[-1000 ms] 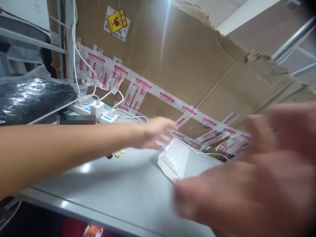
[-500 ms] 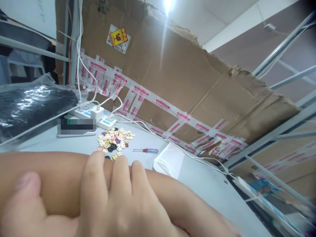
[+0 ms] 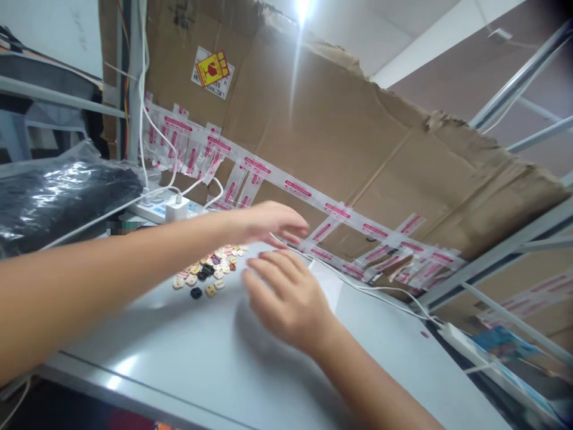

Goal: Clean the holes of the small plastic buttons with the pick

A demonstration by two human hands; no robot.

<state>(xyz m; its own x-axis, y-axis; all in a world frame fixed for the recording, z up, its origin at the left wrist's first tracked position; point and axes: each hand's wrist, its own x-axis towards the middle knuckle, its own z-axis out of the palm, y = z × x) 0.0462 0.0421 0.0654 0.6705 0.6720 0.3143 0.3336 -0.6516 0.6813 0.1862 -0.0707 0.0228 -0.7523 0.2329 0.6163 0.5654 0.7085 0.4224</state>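
My left hand (image 3: 273, 222) reaches in from the left above the back of the table, its fingers stretched out and holding nothing I can see. Just in front of it, my right hand (image 3: 284, 292) hovers over the table, blurred, with fingers extended and slightly bent; its palm is hidden. A pile of small buttons (image 3: 208, 269), cream, yellow, pink, purple and black, lies left of my right hand, partly behind my left forearm. Behind the right hand stands a white open container or folded sheet (image 3: 330, 286), mostly covered. The screwdriver seen earlier is hidden by my hands.
A white power strip (image 3: 147, 209) with a plugged charger (image 3: 177, 208) and cables sits at the back left. Black plastic-wrapped goods (image 3: 67, 197) lie at left. A taped cardboard sheet (image 3: 313, 149) walls the back. One reddish button (image 3: 424, 334) lies at right.
My hands have come away from close in front of the camera, where one lay across the other forearm, and moved out over the table. The screwdriver is now covered.
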